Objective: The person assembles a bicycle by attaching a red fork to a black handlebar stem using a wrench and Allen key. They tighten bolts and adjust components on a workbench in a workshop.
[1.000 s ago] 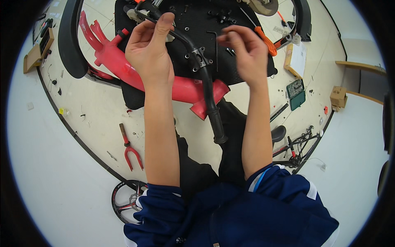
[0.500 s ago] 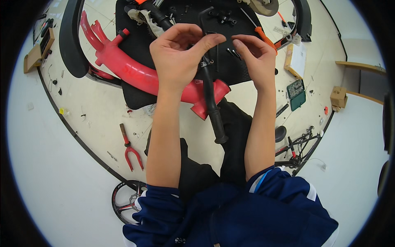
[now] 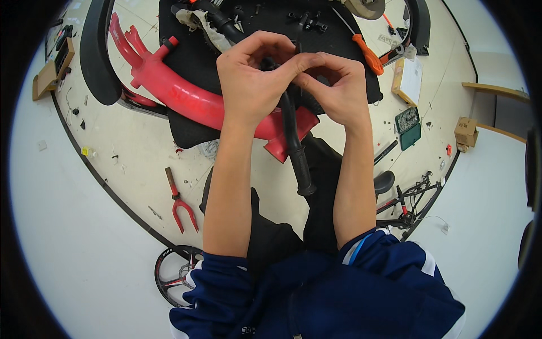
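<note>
My left hand (image 3: 254, 79) is curled with thumb and fingers closed, and a dark hex key (image 3: 301, 37) rises from its fingertips. Thumb and fingers of my right hand (image 3: 339, 93) are pinched, touching the left fingertips; what lies between them is hidden. Just under my hands, a black handlebar (image 3: 292, 133) with a rubber grip lies across a thick red bicycle frame (image 3: 180, 96). Both rest over a black chair seat (image 3: 192, 127). Beyond the hands lie small black metal parts (image 3: 316, 26) and an orange-handled screwdriver (image 3: 367, 55).
A red fork (image 3: 179, 206) and a wheel (image 3: 161, 277) are on the floor at left. To the right are an opened green case (image 3: 409, 135), a white-topped box (image 3: 407, 79), a cardboard box (image 3: 466, 131) and a black bicycle (image 3: 403, 212). Chair armrests (image 3: 97, 62) flank the seat.
My right hand has moved left and my left hand slightly right, so their fingertips now meet. The hex key has shifted right with the left hand.
</note>
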